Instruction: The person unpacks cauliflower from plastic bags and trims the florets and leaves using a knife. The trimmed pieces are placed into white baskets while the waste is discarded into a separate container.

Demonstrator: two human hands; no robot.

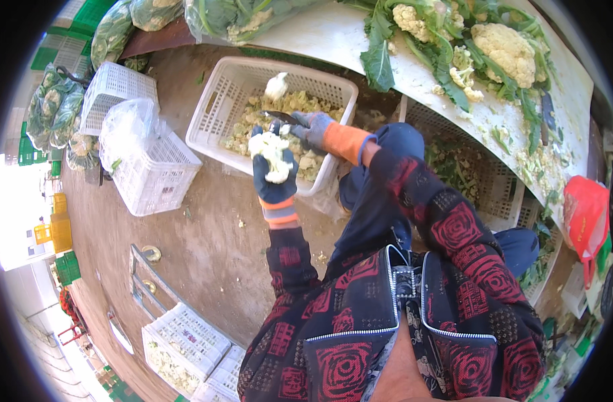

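Note:
A white cauliflower piece (271, 155) rests in my left hand (275, 176), which wears a dark glove with an orange and grey cuff. My right hand (314, 131), in a grey glove with an orange cuff, grips a knife (281, 117) whose dark blade points left, just above the piece. Both hands are over the near side of a white plastic crate (202, 120). Many small cauliflower florets (306, 103) cover the crate's bottom. Another pale cauliflower chunk (276, 86) shows above them near the far wall; whether it touches them I cannot tell.
Cauliflower heads (504, 53) with leaves and a second knife (548, 113) lie on a white table (331, 35) at the upper right. White crates (158, 176) stand on the left, one under a clear plastic bag (130, 130). A red bag (585, 211) hangs at the right.

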